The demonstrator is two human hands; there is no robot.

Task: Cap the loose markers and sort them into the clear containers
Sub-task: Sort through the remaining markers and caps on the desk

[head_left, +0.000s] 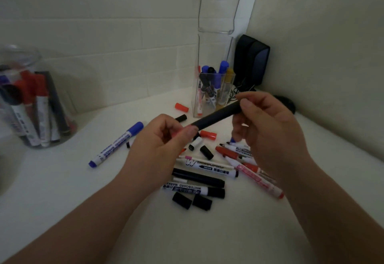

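black marker is raised above the white table, tilted, and spans the gap between your two hands. your left hand has its fingers curled and pinches the marker's lower end. your right hand pinches the upper end between thumb and fingers. whether a cap sits on either end cannot be told; the fingers cover both tips.

directly below your hands lies a loose pile of markers, red, black and white-bodied, some crossing each other. two black caps lie side by side at the near edge of the pile. a red cap lies just under the held marker, another red cap farther back. a blue marker, capped, lies apart to the left of your left hand.

square clear container stands behind the held marker, holding upright markers. round clear jar stands well to the left, also holding markers.
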